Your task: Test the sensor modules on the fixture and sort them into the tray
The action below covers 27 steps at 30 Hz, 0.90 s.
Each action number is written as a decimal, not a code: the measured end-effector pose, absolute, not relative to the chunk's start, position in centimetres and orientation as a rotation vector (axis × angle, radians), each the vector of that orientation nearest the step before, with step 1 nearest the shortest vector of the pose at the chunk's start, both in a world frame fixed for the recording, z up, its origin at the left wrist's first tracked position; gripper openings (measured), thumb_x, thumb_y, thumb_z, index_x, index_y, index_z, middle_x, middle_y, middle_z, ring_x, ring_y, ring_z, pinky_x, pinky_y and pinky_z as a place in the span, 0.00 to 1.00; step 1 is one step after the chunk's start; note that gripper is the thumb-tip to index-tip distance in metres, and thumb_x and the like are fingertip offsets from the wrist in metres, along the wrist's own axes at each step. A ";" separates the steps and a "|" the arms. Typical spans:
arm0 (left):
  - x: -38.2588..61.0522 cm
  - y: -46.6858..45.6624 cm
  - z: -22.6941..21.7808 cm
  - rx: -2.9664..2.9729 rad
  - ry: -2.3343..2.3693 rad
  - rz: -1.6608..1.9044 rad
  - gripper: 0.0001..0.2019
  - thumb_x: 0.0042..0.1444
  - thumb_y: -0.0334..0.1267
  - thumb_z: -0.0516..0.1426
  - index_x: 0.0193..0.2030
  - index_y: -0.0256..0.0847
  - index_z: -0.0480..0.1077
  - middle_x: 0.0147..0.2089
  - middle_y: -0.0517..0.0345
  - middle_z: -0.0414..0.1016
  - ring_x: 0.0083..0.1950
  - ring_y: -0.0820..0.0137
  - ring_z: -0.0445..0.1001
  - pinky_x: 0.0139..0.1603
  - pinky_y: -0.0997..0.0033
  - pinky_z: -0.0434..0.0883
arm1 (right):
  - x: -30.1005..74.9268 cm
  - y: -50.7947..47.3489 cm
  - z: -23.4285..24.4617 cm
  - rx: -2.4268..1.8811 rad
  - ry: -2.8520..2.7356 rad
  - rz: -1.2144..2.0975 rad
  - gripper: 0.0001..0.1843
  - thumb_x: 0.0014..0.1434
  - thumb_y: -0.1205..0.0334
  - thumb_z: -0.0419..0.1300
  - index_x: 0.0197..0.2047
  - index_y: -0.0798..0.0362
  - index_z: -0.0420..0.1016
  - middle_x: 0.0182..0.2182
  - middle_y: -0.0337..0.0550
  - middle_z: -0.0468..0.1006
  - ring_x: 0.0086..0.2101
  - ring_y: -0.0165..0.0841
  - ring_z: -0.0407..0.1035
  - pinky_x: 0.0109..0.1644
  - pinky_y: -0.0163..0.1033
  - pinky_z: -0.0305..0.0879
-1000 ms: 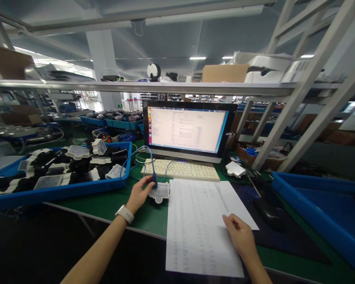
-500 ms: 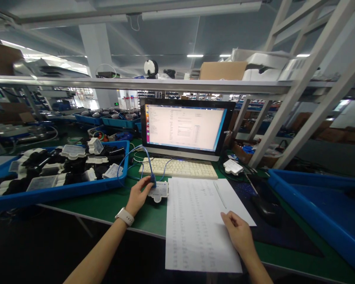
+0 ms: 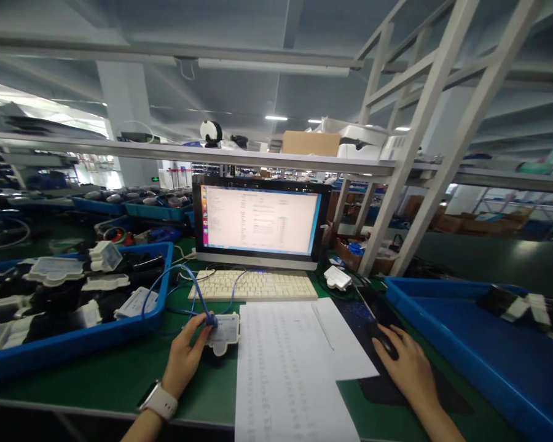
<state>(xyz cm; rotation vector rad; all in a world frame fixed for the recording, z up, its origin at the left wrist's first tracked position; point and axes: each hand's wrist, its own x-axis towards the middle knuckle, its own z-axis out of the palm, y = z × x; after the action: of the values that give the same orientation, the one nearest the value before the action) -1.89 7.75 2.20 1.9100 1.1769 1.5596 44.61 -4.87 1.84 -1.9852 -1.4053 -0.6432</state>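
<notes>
Off-white lobed plastic unit with a greyish face (image 3: 224,336): lies on the green bench top (image 3: 212,387), just left of the white printed sheets (image 3: 276,368).
Blue cable plug (image 3: 211,320): stands at the unit's upper left corner; whether it is seated in a socket cannot be made out. Its thin blue cable (image 3: 197,286) loops up and leftward.
Left hand (image 3: 184,353): thumb and fingertips pinch the plug.
Right hand (image 3: 410,371): curved round the black computer mouse (image 3: 389,347), thumb on one side, fingers on the other.
Just changed: half a second ago the right hand rested on the sheets near the slim pale pen (image 3: 322,328); now it is on the mouse, while the left pinch is the same.
What that suggests: the work seems to have turned from paper to pointer, with the plug kept in hand.
Behind the sheets: a cream keyboard (image 3: 267,286), then a black-framed monitor (image 3: 260,221), its screen lit.
Either side: a blue plastic tray (image 3: 120,336) heaped with black and off-white pieces at left; a second blue tray (image 3: 461,331) at right, holding a few at its far end.
</notes>
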 end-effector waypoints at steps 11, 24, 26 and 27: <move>-1.6 7.2 2.9 1.945 1.131 1.578 0.13 0.56 0.47 0.54 0.43 0.44 0.71 0.46 0.53 0.76 0.48 0.63 0.74 0.49 0.64 0.72 | 46.5 -4.1 -0.8 -2.130 -1.504 -0.539 0.30 0.57 0.46 0.41 0.53 0.53 0.71 0.52 0.56 0.66 0.48 0.48 0.65 0.46 0.51 0.65; -1.3 6.7 3.3 1.929 1.123 1.572 0.12 0.57 0.44 0.52 0.44 0.42 0.71 0.46 0.52 0.75 0.48 0.64 0.74 0.50 0.65 0.71 | 47.7 -3.7 -1.8 -2.100 -1.526 -0.525 0.32 0.56 0.45 0.40 0.52 0.54 0.71 0.50 0.57 0.68 0.47 0.49 0.66 0.46 0.52 0.66; -1.3 6.8 3.2 1.938 1.099 1.601 0.12 0.58 0.43 0.53 0.45 0.42 0.71 0.46 0.52 0.76 0.47 0.64 0.74 0.49 0.65 0.72 | 47.5 -3.7 -1.5 -2.116 -1.525 -0.518 0.32 0.57 0.45 0.39 0.52 0.55 0.71 0.50 0.57 0.67 0.47 0.49 0.67 0.47 0.53 0.65; -1.3 6.9 3.1 1.944 1.086 1.617 0.12 0.58 0.43 0.53 0.45 0.41 0.71 0.46 0.52 0.76 0.46 0.64 0.74 0.48 0.66 0.73 | 47.4 -3.8 -1.4 -2.121 -1.528 -0.515 0.32 0.57 0.45 0.39 0.52 0.55 0.71 0.50 0.58 0.67 0.46 0.49 0.67 0.47 0.53 0.65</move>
<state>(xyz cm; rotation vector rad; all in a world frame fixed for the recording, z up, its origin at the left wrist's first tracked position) -1.28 6.86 3.15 1.9441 1.0858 1.6173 47.41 -3.77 -1.43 -2.1209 -1.5278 -0.5154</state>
